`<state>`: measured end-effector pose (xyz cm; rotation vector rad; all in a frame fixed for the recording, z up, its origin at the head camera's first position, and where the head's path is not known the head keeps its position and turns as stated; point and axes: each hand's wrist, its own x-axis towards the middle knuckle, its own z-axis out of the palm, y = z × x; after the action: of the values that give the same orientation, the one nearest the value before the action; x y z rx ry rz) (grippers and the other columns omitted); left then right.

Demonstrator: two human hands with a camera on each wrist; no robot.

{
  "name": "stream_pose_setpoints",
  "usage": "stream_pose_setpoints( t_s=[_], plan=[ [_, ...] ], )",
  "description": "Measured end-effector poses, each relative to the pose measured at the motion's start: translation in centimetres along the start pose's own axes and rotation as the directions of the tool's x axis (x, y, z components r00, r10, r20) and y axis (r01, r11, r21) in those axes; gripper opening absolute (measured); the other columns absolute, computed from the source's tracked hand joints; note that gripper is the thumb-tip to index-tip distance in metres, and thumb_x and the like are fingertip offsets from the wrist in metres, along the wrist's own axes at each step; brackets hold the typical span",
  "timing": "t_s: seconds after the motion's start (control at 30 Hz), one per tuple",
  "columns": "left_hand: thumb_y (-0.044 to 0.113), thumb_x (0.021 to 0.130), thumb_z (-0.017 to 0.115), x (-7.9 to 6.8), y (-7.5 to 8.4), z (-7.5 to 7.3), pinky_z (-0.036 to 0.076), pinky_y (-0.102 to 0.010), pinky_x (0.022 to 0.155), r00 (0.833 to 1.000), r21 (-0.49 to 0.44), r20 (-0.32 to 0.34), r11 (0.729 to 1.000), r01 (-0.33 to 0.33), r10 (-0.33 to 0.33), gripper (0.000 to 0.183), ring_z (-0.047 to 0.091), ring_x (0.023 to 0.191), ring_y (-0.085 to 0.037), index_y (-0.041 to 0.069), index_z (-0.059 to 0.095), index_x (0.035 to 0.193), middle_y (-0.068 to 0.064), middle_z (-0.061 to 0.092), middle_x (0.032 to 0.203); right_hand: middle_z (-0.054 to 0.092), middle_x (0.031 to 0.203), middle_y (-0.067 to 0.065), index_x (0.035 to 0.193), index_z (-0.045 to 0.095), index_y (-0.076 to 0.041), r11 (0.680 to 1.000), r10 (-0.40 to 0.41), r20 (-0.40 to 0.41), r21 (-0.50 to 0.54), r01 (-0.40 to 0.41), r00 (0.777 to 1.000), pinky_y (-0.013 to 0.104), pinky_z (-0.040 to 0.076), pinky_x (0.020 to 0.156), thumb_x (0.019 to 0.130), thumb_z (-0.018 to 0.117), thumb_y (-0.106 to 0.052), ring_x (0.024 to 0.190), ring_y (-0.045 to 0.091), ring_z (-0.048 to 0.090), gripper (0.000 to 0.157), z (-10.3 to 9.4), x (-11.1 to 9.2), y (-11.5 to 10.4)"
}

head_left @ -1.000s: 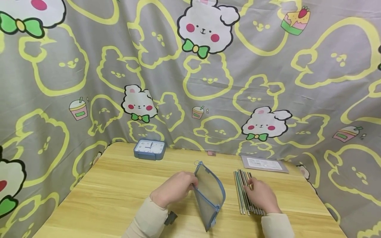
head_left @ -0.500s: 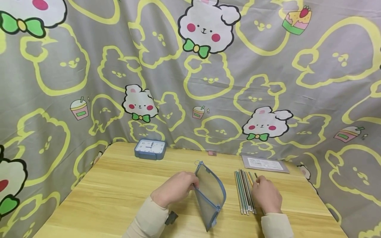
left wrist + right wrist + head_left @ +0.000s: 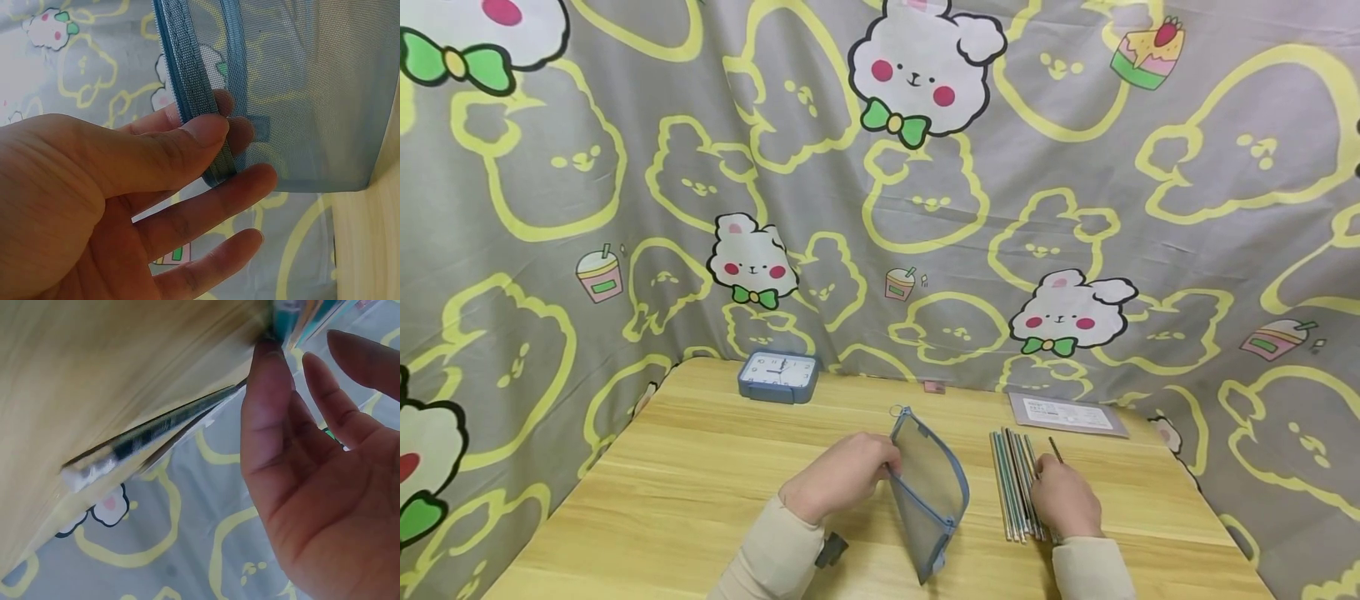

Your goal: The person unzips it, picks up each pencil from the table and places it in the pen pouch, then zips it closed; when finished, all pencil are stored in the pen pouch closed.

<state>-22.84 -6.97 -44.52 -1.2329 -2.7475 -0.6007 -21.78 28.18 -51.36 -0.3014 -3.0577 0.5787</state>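
Note:
My left hand [image 3: 846, 475] pinches the zippered edge of a blue-grey mesh pencil case [image 3: 925, 492], which stands upright with its mouth gaping. Up close in the left wrist view, thumb [image 3: 206, 132] and fingertips hold the zipper band, while two lower fingers stay spread. Several pencils [image 3: 1013, 483], green, dark and silvery, lie side by side right of the case. Over their right side is my right hand [image 3: 1066, 500], fingers loosely extended and touching the row [image 3: 306, 319]. One dark pencil [image 3: 1055, 450] lies apart, beyond and partly under that hand; its eraser end [image 3: 87, 472] shows.
A blue clock [image 3: 777, 377] stands at the table's back left. A flat grey packet with a white label [image 3: 1067, 414] lies at the back right. Near my left sleeve is a small dark object [image 3: 831, 550]. A patterned curtain [image 3: 820, 200] hangs behind the table.
My right hand moved right off the row, setting a dark pencil apart, then came back slightly left to the pencils. The left hand and pencil case have stayed in place.

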Motion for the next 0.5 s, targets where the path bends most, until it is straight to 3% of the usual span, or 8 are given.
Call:
stream_pose_setpoints(
  t_s=[0.2,0.5],
  plan=[
    [-0.005,0.094,0.073,0.01,0.00,0.02,0.060,-0.020,0.081,1.000,-0.001,0.004,1.000,0.001,-0.001,0.017,0.071,0.091,-0.007,0.012,0.079,0.094,0.004,0.077,0.096,0.070,0.116,0.032,0.125,0.064,0.002,1.000,0.018,0.005,-0.010,-0.018,1.000,0.056,0.057,0.064,0.091,0.053,0.000,0.090,0.046,0.070,0.036,0.03,-0.09,-0.35],
    [-0.006,0.091,0.075,0.04,0.03,-0.05,0.060,-0.020,0.081,1.000,-0.006,0.000,1.000,-0.006,0.006,0.018,0.072,0.091,-0.011,0.011,0.078,0.093,0.002,0.077,0.096,0.071,0.105,0.029,0.113,0.066,-0.001,0.999,0.024,-0.009,-0.022,-0.025,1.000,0.057,0.057,0.065,0.088,0.061,-0.003,0.086,0.042,0.068,0.026,0.17,-0.06,-0.17]
  ],
)
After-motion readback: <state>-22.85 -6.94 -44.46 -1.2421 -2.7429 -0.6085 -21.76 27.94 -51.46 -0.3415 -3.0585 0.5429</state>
